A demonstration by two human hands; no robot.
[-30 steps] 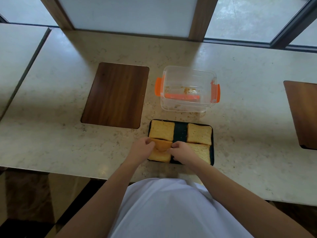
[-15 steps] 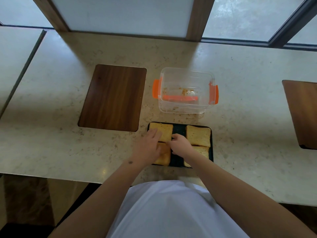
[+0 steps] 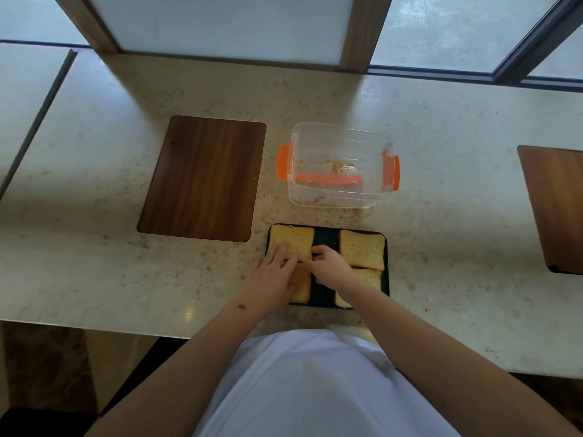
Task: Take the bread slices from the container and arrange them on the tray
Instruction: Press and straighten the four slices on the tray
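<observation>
A black tray (image 3: 325, 242) sits at the counter's near edge with bread slices in two columns. The far-left slice (image 3: 293, 239) and the near-left slice (image 3: 302, 290) are partly under my hands. The far-right slice (image 3: 361, 249) and near-right slice (image 3: 369, 279) lie untouched. My left hand (image 3: 273, 275) lies flat over the left column, fingers spread onto the far-left slice. My right hand (image 3: 331, 264) is curled at that slice's near right corner, thumb and fingers pinching its edge. The clear container (image 3: 340, 198) with orange clips stands just beyond the tray and holds only crumbs.
A dark wooden board (image 3: 202, 178) lies to the left of the container and another wooden board (image 3: 555, 206) at the far right. The marble counter's front edge runs just below the tray, close to my body. Windows line the far side.
Both hands were holding a slice over the near-left spot; they have moved forward. My left hand has flattened over the left column and my right hand is at the far-left slice's edge.
</observation>
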